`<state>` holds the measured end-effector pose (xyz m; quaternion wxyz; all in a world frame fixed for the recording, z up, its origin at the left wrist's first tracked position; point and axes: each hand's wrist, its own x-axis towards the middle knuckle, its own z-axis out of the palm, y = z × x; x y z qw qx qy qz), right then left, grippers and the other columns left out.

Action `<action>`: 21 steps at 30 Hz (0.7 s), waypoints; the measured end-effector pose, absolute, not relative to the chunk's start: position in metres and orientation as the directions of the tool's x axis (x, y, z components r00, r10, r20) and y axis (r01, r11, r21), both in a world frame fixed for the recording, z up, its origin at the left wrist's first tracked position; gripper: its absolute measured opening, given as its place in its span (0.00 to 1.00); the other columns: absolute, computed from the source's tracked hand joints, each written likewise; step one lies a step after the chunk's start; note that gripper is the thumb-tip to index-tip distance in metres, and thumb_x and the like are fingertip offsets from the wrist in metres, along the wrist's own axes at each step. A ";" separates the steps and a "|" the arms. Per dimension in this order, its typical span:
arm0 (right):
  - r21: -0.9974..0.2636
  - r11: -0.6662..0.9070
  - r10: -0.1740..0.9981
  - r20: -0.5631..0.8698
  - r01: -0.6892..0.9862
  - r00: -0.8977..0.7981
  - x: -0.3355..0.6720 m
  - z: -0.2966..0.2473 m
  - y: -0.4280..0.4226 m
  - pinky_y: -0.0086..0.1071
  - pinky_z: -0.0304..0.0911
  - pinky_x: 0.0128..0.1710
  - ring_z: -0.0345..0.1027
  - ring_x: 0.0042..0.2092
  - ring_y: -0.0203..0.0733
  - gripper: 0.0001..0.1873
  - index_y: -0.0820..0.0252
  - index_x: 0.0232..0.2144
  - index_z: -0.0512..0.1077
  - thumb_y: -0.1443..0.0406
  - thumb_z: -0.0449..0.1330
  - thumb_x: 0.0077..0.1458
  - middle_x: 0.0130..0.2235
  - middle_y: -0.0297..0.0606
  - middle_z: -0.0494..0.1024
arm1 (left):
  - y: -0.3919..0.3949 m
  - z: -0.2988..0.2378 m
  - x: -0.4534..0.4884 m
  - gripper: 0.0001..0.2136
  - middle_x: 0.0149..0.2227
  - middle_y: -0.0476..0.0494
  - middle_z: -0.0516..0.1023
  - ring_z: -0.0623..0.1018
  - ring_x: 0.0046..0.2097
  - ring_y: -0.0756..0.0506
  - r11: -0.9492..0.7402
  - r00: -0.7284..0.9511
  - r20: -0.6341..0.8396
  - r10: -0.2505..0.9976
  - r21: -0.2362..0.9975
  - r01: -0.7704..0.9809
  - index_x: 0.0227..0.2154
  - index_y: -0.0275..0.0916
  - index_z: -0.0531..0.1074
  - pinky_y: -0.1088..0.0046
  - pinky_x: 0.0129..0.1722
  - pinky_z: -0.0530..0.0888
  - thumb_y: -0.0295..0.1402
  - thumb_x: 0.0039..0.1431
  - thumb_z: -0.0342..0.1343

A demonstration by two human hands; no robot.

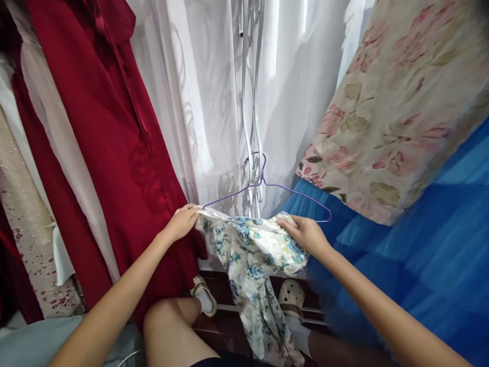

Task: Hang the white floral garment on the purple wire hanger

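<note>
A white garment with blue and yellow flowers (254,255) hangs down between my hands. My left hand (184,223) is closed on its upper left edge, close to the left end of a purple hanger (292,190). My right hand (305,232) pinches the garment's upper right part, just under the hanger's right arm. The hanger's hook overlaps a white metal stand (248,117); whether it hangs there is unclear. The left end of the hanger meets the cloth, while its right end shows bare beyond my right hand.
Red dresses (95,127) hang at the left, beside pale ones. White curtains (206,92) form the background. To the right hang a pink floral dress (385,117) and a blue tulle skirt (401,265). My feet in beige clogs (292,295) are on the dark floor.
</note>
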<state>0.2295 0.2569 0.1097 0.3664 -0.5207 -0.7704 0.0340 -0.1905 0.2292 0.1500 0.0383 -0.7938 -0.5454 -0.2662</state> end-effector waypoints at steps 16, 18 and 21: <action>-0.634 0.552 0.682 0.717 0.541 0.144 0.269 0.112 0.202 0.30 0.53 0.21 0.57 0.21 0.37 0.31 0.58 0.58 0.65 0.53 0.61 0.56 0.26 0.33 0.72 | 0.234 0.171 -0.099 0.12 0.27 0.50 0.72 0.71 0.30 0.50 -0.604 0.002 0.843 0.537 0.383 0.699 0.26 0.39 0.69 0.76 0.32 0.67 0.40 0.61 0.55; -0.547 0.523 0.629 0.765 0.654 0.137 0.281 0.121 0.210 0.31 0.51 0.21 0.52 0.19 0.36 0.34 0.59 0.61 0.64 0.52 0.61 0.56 0.20 0.28 0.64 | 0.232 0.170 -0.098 0.16 0.22 0.51 0.67 0.67 0.27 0.51 -0.601 0.048 0.841 0.539 0.343 0.722 0.21 0.38 0.67 0.76 0.30 0.64 0.41 0.62 0.54; -0.435 0.439 0.653 0.755 0.786 0.053 0.289 0.143 0.232 0.32 0.54 0.24 0.57 0.21 0.38 0.33 0.60 0.59 0.68 0.49 0.58 0.57 0.18 0.29 0.63 | 0.230 0.169 -0.097 0.20 0.20 0.51 0.65 0.65 0.25 0.51 -0.590 0.076 0.827 0.557 0.329 0.737 0.19 0.37 0.67 0.74 0.28 0.62 0.42 0.64 0.52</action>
